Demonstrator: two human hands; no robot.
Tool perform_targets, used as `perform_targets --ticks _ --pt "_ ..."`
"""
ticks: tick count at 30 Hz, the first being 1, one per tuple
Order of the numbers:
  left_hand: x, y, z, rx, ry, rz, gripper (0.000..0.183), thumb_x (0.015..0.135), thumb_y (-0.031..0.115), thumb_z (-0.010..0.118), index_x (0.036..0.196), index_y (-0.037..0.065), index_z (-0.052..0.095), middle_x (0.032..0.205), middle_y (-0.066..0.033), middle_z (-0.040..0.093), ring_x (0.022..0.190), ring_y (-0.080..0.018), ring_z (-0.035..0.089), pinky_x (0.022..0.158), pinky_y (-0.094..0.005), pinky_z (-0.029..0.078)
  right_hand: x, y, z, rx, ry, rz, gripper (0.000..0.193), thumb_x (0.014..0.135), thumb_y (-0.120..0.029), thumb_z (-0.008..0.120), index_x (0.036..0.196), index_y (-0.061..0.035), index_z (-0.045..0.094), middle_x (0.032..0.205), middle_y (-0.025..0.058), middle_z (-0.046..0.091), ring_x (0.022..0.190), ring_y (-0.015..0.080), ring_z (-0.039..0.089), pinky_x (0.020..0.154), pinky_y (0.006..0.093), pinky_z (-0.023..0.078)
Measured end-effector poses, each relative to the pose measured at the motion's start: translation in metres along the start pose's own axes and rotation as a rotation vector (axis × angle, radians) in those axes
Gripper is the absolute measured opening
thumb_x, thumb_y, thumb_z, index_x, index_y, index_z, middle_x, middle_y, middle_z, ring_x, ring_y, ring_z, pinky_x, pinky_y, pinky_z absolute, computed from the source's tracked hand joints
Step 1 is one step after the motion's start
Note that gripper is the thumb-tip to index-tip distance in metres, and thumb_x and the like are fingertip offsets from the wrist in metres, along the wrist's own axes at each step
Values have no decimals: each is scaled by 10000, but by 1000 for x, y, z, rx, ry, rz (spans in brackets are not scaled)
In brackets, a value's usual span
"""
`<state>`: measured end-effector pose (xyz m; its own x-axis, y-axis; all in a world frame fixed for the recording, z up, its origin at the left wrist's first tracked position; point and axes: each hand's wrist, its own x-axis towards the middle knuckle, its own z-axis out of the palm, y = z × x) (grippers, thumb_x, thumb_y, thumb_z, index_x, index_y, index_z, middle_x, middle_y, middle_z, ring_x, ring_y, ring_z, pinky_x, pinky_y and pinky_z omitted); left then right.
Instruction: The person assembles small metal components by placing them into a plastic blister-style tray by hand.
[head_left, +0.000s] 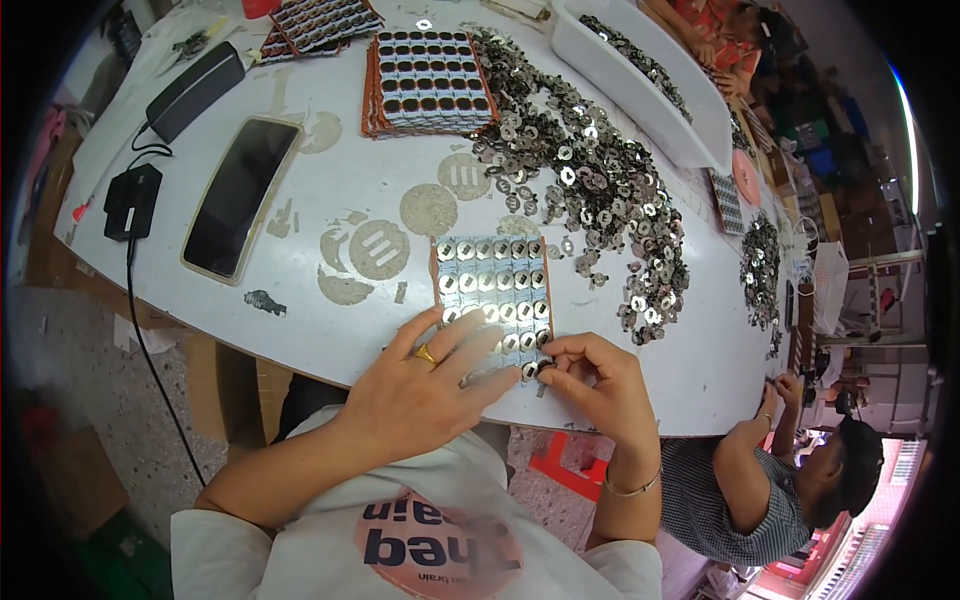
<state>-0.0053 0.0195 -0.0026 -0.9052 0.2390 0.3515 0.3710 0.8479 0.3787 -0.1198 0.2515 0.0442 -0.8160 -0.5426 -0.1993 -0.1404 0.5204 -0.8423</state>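
A small round metal disc (pixel 541 367) with a dark centre sits pinched at the fingertips of the right hand (pixel 592 380), right at the near right corner of a gridded card sheet (pixel 495 290) that lies flat on the white surface (pixel 330 190) near its front edge. The sheet's upper rows are already filled with shiny discs set in neat rows; the rows nearest the person are partly hidden under fingers, so how many cells there remain open cannot be told. By that look, the sheet seems mostly filled, with only the last near row or corner left.

The right hand is curled, thumb and forefinger closed together on the disc, wrist bent inward, a thin bangle on the forearm. The left hand (pixel 425 385), wearing a gold ring, lies palm-down with fingers spread and flat, pressing the sheet's near edge to hold it; it grips nothing.

Just beyond the sheet, to its right, a broad loose heap of the same discs (pixel 590 185) spreads over the surface. Farther back stands a stack of finished sheets (pixel 428 80), a white tub (pixel 690 140) and a phone (pixel 238 195) lying face-up to the left. At the lower right another person (pixel 780 480) works at the same surface.
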Motion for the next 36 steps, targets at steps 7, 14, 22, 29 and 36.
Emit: perform_targets --ticks 7,14,22,29,36 --pt "1 4 2 28 10 -14 512 778 253 812 1284 304 750 1432 -40 618 1423 -265 497 1201 -492 371 -5 11 3 -87 37 -41 168 860 1 875 975 -13 754 794 -62 636 648 -16 450 560 192 373" --pt "-2 4 3 49 35 -16 503 775 235 806 1271 301 758 1437 -44 624 1424 -269 514 1190 -482 386 -22 3 11 -469 124 -276 280 820 -88 883 1082 -85 786 1042 37 697 890 196 560 805 341 466" --pt "-9 6 -1 27 -2 16 557 839 379 816 1374 287 687 1479 -65 606 1434 -287 513 1184 -495 394 -60 19 38 -788 288 -328 542 867 -166 822 1399 -176 723 1430 116 590 1168 317 520 1027 425 420" --pt "-34 2 -26 267 -34 189 461 902 252 711 1356 175 691 1380 -114 664 1376 -305 579 1124 -494 462 -53 34 21 -389 346 -354 598 863 -213 786 1435 -89 667 1460 164 547 1241 327 512 1094 427 422" --pt "-20 -47 -124 74 448 61 463 825 -140 596 1251 -6 718 1238 -163 761 1190 -358 732 1009 -429 592 17 -3 16 -274 318 -562 534 877 -100 755 1400 -64 654 1397 150 609 1245 330 527 1073 422 439"
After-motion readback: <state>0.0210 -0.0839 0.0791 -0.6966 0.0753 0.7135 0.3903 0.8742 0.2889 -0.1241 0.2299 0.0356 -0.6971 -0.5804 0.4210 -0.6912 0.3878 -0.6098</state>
